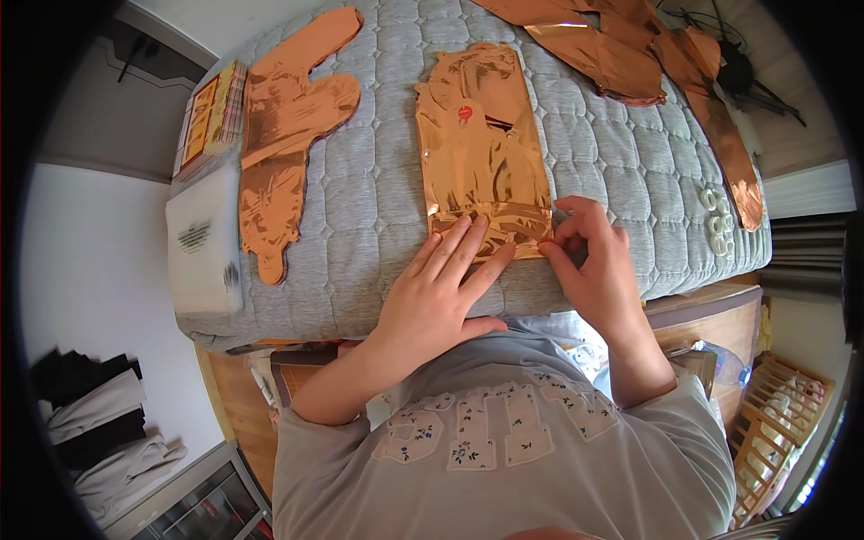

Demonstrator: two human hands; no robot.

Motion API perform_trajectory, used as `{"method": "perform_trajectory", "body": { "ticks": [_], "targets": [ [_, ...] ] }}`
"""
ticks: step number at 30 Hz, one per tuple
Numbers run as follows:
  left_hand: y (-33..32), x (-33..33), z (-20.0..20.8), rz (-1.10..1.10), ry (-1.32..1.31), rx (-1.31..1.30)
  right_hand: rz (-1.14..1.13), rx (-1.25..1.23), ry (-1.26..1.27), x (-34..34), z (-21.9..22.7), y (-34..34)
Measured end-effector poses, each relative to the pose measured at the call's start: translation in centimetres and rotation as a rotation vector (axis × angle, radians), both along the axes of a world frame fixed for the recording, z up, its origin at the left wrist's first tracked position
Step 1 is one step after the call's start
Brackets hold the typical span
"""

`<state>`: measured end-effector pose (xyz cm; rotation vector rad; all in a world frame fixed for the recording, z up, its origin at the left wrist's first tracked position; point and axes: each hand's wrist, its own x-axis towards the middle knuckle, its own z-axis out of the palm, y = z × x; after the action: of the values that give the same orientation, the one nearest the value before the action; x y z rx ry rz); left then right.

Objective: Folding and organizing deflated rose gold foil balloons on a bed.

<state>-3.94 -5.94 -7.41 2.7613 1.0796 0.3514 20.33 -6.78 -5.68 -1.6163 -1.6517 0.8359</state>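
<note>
On the quilted bed [378,171] lies the foil [481,175]. Step in hand: apparently folding its near edge. The left hand [435,292] presses flat, fingers spread; the right hand [596,256] pinches the near-right corner. Next move likely calls for an even crease. Material: thin, glossy, copper-coloured, roughly rectangular, wrinkled at the far end.

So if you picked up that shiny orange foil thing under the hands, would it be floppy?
Probably floppy: the foil thing is wrinkled and lies flat on the bed. It's likely light for its size, since it looks thin. It might feel slippery too, because its surface is so shiny and smooth in places.
</note>
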Motion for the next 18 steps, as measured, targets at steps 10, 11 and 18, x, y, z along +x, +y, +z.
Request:
{"method": "perform_trajectory", "body": {
  "ticks": [10,11,18],
  "targets": [
    [0.2,0.1,0.0,-0.008,-0.013,-0.016,0.211,0.506,-0.431,-0.4,-1.0,-0.5],
    [0.2,0.0,0.0,-0.015,-0.008,-0.007,0.33,0.518,-0.468,-0.5,-1.0,-0.6],
    [0.3,-0.5,0.7,-0.016,-0.009,-0.053,0.427,0.264,-0.662,0.3,-1.5,-3.0]
  ]
}}
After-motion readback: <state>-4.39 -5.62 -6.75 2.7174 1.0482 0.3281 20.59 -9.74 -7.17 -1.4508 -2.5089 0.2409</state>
